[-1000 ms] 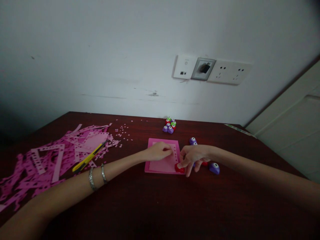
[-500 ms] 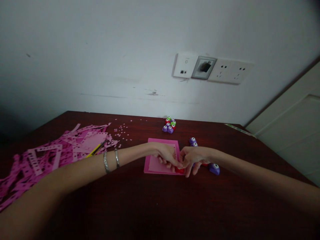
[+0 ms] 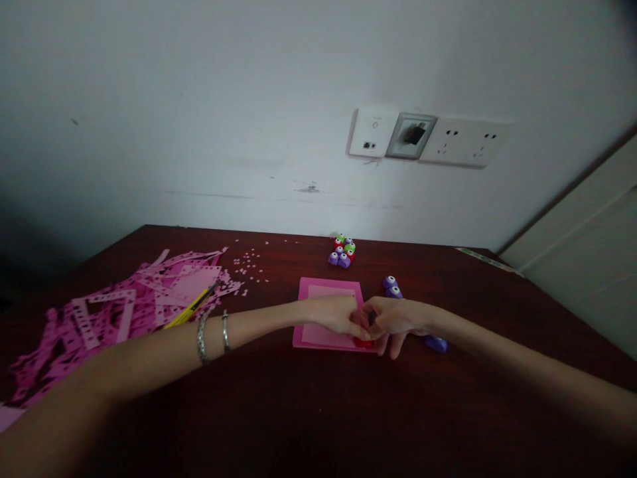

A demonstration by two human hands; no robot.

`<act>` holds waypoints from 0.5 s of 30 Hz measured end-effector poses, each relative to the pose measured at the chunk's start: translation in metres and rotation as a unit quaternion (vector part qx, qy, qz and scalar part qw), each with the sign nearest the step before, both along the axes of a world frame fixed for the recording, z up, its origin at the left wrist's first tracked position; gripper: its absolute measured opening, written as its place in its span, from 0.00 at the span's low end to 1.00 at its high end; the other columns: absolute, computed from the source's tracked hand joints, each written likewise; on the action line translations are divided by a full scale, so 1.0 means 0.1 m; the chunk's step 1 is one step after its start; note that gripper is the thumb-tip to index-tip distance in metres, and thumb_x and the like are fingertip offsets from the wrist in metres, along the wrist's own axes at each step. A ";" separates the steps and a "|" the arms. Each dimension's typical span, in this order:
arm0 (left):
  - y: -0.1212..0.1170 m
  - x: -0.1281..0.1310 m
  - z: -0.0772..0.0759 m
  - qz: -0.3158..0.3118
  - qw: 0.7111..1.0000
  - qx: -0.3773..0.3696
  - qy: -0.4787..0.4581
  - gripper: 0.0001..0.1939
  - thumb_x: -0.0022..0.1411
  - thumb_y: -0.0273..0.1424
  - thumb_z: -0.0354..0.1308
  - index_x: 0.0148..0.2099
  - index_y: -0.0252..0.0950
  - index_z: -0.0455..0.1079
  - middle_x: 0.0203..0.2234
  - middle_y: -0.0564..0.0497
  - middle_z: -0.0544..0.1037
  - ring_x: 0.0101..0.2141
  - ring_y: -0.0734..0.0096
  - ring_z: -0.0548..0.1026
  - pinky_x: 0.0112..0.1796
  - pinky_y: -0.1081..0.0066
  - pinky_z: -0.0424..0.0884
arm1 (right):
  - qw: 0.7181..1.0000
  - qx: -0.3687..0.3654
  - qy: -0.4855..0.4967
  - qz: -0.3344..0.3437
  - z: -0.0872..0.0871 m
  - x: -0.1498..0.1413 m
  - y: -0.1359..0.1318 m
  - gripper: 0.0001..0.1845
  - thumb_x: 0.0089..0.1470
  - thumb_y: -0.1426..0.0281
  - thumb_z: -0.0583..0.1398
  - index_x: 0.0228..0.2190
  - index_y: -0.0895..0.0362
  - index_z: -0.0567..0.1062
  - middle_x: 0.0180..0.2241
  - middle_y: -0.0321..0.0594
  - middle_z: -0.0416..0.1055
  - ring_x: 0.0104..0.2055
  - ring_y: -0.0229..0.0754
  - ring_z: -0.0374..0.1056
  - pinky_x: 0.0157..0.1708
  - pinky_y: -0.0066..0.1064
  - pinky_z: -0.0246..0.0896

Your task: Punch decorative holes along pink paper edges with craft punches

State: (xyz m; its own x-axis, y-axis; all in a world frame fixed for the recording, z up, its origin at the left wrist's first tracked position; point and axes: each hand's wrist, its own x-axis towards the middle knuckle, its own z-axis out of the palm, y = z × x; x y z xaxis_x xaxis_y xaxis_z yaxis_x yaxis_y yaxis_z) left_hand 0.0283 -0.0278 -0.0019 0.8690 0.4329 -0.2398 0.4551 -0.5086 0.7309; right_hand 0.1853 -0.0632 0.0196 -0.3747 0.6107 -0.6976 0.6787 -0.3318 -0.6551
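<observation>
Pressing spot: both hands come together over a red piece (image 3: 365,343), probably a small paper punch, at the 4 o'clock corner of the pink card (image 3: 302,295). Clock directions run from this card, with 12 toward the wall (image 3: 199,133).
Left hand (image 3: 337,315): reaching in from 8 o'clock, knuckles curled above the card, thumb tip at the red piece. Whether it grips or only presses cannot be told.
Right hand (image 3: 395,316): coming from 4 o'clock, thumb and forefinger pinched around the red piece, other fingers hanging loose past the card's edge.
Pale sheet (image 3: 321,334): lying flat on the card, partly under the left hand; its end by the red piece is hidden.
Step in hand: seemingly working the red piece at the sheet's edge; whether it is pressed down cannot be seen.
Next move: a further press would call for a steady right pinch, firm left thumb pressure and a sheet kept from slipping.
Purple pieces (image 3: 393,292): two at 2 o'clock, just beyond the right hand, with another purple piece (image 3: 436,344) at 4 o'clock, partly behind the right forearm.
Colored cluster (image 3: 342,252): eyed pieces in purple, red and green at 12 o'clock.
Scrap pile (image 3: 124,312): punched pink strips at 9 o'clock, a yellow cutter (image 3: 192,308) resting on them.
</observation>
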 end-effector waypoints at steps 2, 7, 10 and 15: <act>-0.03 -0.05 0.07 -0.013 0.996 0.091 -0.003 0.16 0.54 0.43 0.55 0.32 0.35 0.72 0.23 0.53 0.72 0.22 0.76 0.66 0.25 0.74 0.60 | 1.000 0.010 0.000 0.004 0.01 0.03 -0.03 0.07 0.44 0.73 0.60 0.29 0.60 0.67 0.22 0.38 0.70 0.25 0.39 0.71 0.20 0.26 0.69; -0.01 -0.27 0.18 -0.028 0.963 0.268 0.002 0.39 0.52 0.53 0.51 0.57 0.29 0.57 0.54 0.37 0.61 0.54 0.54 0.58 0.49 0.62 0.58 | 0.996 0.087 -0.018 0.010 -0.05 0.07 -0.12 0.15 0.47 0.62 0.61 0.31 0.60 0.66 0.25 0.40 0.71 0.25 0.38 0.69 0.17 0.25 0.68; 0.02 -0.40 0.08 -0.048 0.962 0.258 0.079 0.48 0.53 0.56 0.46 0.63 0.25 0.40 0.62 0.34 0.42 0.60 0.50 0.41 0.55 0.57 0.50 | 0.982 0.179 -0.051 -0.003 -0.07 0.06 -0.21 0.14 0.49 0.62 0.59 0.31 0.59 0.65 0.26 0.40 0.70 0.22 0.36 0.67 0.14 0.24 0.64; 0.02 -0.46 -0.07 -0.063 0.956 0.257 0.126 0.47 0.55 0.53 0.44 0.65 0.28 0.33 0.62 0.38 0.36 0.61 0.54 0.37 0.57 0.58 0.45 | 0.929 0.353 -0.103 0.033 0.07 0.08 -0.35 0.13 0.48 0.61 0.60 0.32 0.58 0.69 0.28 0.39 0.68 0.25 0.37 0.65 0.21 0.27 0.61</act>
